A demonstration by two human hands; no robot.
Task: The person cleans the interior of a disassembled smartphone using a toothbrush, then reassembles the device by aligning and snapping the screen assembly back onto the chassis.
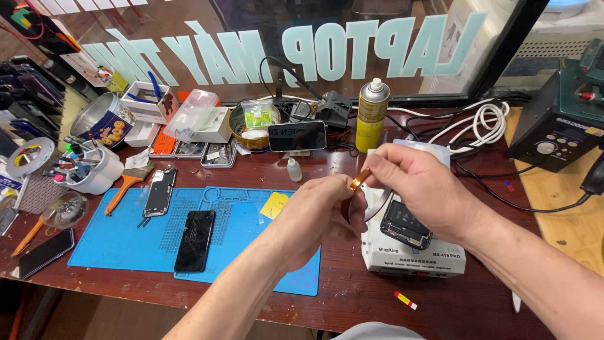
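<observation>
Amber tape strip (pixel 360 181) pinched between right fingers (pixel 377 165), left fingers (pixel 343 189)

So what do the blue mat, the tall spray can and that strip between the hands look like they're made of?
Blue mat: probably silicone or rubber, matte, with moulded grids and pockets. Spray can: metal, judging by the glossy yellow-gold body, with a white plastic nozzle. Strip pinched between the left hand and right hand: thin, amber, translucent and shiny, likely a plastic film tape.
</observation>
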